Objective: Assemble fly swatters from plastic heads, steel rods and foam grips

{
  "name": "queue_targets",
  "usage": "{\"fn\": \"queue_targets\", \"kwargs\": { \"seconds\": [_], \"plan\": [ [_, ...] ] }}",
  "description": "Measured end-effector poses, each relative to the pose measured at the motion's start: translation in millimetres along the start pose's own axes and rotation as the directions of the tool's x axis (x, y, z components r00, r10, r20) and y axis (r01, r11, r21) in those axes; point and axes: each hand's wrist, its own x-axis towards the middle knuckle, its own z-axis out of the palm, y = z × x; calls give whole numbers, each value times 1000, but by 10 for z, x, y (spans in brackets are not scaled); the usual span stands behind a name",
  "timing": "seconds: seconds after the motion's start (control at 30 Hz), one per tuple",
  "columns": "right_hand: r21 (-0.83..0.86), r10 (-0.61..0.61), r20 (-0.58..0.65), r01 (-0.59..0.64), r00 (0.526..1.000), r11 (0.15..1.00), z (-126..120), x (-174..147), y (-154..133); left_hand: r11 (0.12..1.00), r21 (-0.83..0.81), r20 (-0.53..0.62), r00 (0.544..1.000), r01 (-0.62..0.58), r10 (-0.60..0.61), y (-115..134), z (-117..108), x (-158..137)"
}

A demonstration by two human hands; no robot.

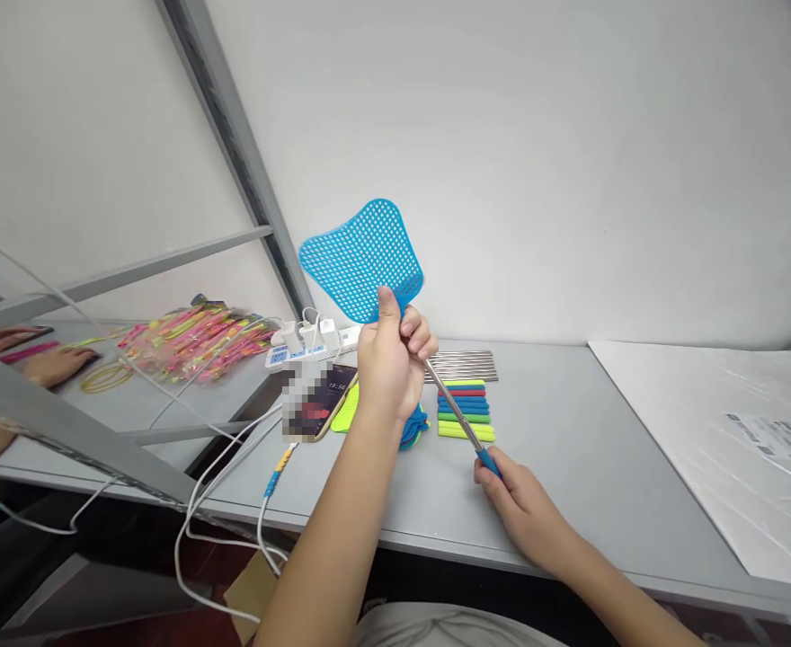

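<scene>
A fly swatter [368,256] with a blue mesh head and a metal rod is held up over the table, head at the upper left. My left hand [395,355] is closed around the neck, thumb pressed at the base of the mesh. Lower right, my right hand [520,503] grips the blue sleeve at the rod's other end. Behind the rod lie a row of coloured handle sleeves [464,417] and a bundle of bare metal rods [466,366]. More swatter heads [412,433], blue and yellow-green, are partly hidden behind my left wrist.
A phone [321,404] with a cable lies left of my forearm, before a power strip [280,358] holding white plugs. Packaged pink and yellow items [197,341] and another person's hand [58,364] are beyond the metal shelf frame [119,427]. A white wrapped sheet [719,440] covers the right side.
</scene>
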Motion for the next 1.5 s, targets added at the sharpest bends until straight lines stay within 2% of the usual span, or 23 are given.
{"fn": "queue_targets", "kwargs": {
  "seconds": [0.07,0.17,0.27,0.33,0.4,0.47,0.53,0.6,0.7,0.83,0.87,0.9,0.93,1.0,1.03,1.07,1.1,1.17,1.23,1.27,1.33,1.5],
  "plan": [
    [5,8,-20,-8,1000,1000,4,-45,37,999,31,-42,999,25,-23,-81,-26,37],
    [35,-12,-20,13,1000,999,25,-70,31,998,64,-115,993,-17,25,-173,-34,37],
    [174,-31,-8,32,999,984,51,-46,4,992,118,-99,994,-38,50,-316,-25,-75],
    [327,-18,-17,23,1000,945,68,-17,3,982,187,-63,998,24,-12,-487,-43,-225],
    [435,5,-35,11,999,900,75,6,18,953,264,-54,989,148,-139,-690,-92,-404],
    [462,22,-46,2,999,887,67,11,38,931,289,-104,974,223,-201,-855,-156,-562],
    [491,38,-31,-18,999,871,43,-1,50,928,283,-148,967,243,-208,-933,-205,-661],
    [594,54,44,-70,998,801,6,-19,52,935,254,-137,966,248,-219,-926,-223,-698],
    [707,35,242,-201,970,678,-64,-36,63,939,176,-74,955,297,-288,-850,-211,-688],
    [697,-29,531,-417,847,584,-150,-41,82,926,68,-56,928,373,-369,-809,-228,-673],
    [687,-33,561,-443,827,576,-164,-41,73,925,58,-60,926,375,-372,-813,-242,-675],
    [669,-16,554,-435,832,603,-173,-41,56,927,58,-66,928,369,-366,-820,-258,-679],
    [623,30,490,-374,871,687,-179,-41,33,932,62,-79,932,358,-353,-830,-273,-686],
    [394,108,219,-189,970,899,-187,-45,-21,947,72,-123,945,314,-304,-852,-292,-709],
    [232,107,61,-118,992,966,-190,-48,-43,955,73,-148,950,287,-274,-863,-293,-725],
    [52,75,-84,-71,994,996,-194,-52,-57,963,70,-169,955,260,-246,-872,-288,-743],
    [-125,16,-200,-42,980,991,-198,-56,-64,970,61,-186,958,235,-220,-878,-278,-763],
    [-444,-149,-326,-12,933,896,-205,-68,-58,981,26,-213,959,194,-184,-881,-248,-804],
    [-704,-337,-335,4,880,710,-204,-82,-48,986,-17,-241,956,165,-165,-873,-217,-850],
    [-768,-395,-317,11,862,641,-201,-90,-50,987,-36,-258,953,157,-161,-866,-207,-876],
    [-828,-456,-280,27,845,560,-191,-102,-76,984,-63,-279,944,165,-176,-852,-203,-940],
    [-860,-477,-206,74,855,505,-192,-84,-222,964,-63,-249,931,259,-267,-831,-314,-1157]
  ]
}}
